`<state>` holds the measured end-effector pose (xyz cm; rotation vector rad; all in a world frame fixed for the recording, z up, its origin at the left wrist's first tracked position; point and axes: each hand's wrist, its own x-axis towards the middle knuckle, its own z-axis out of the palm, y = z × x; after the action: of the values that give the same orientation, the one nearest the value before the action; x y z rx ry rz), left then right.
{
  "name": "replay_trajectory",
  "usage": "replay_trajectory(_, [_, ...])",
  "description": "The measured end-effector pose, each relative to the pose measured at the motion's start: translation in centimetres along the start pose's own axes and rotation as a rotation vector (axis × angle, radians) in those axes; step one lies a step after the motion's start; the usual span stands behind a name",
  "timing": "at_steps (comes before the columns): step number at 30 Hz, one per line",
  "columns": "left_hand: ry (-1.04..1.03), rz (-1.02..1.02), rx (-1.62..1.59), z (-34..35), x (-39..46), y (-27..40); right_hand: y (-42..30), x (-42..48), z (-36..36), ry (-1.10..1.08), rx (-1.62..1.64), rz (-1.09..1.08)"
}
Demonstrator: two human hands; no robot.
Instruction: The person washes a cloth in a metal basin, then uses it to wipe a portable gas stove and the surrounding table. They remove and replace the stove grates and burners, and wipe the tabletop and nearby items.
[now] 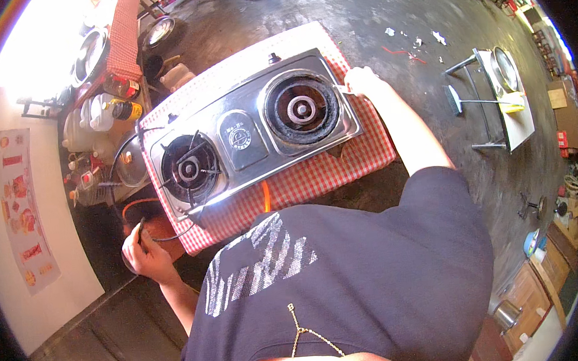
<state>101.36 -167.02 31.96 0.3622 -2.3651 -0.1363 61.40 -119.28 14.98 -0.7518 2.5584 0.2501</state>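
A two-burner gas stove with a steel top point(244, 138) stands on a red-and-white checked cloth point(314, 181). Black pan supports point(198, 149) surround the left burner point(189, 170); none is seen over the right burner point(303, 110). My right hand point(362, 82) is at the stove's right edge, fingers closed on a small pale thing that looks like a cloth. Beyond the stove's near left corner, my left hand point(147, 253) grips a thin dark object, its kind unclear. A black cable or hose point(173, 237) runs close by it. An orange hose point(266, 197) passes under the stove.
Bottles and plastic jugs point(100, 112) crowd the left side, near a glass lid point(133, 162). A bench point(521, 126) with a metal pan point(504, 69) stands at right, a broom point(453, 100) beside it. Scraps point(439, 37) lie on the floor.
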Motion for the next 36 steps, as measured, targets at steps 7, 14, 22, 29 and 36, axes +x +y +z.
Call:
replay_trajectory(7, [-0.148,0.146,-0.319,9.7,1.5,5.6,-3.4,-20.0,6.9,0.673,0.708,0.305])
replay_trajectory(14, [-0.377,0.014,-0.711,24.9,-2.1,13.2,-9.9,-33.8,14.3,0.726,0.738,0.493])
replay_trajectory(22, [-0.229,0.180,-0.715,31.9,-4.7,18.6,-20.2,-52.8,19.4,0.672,0.591,0.849])
replay_trajectory(29, [-0.287,0.212,-0.669,34.9,-6.4,17.3,-36.9,-65.3,26.8,0.610,0.626,1.249])
replay_trajectory(36, [-0.371,0.091,-0.475,34.0,-7.8,16.4,-46.7,-70.4,28.1,0.436,0.775,1.465])
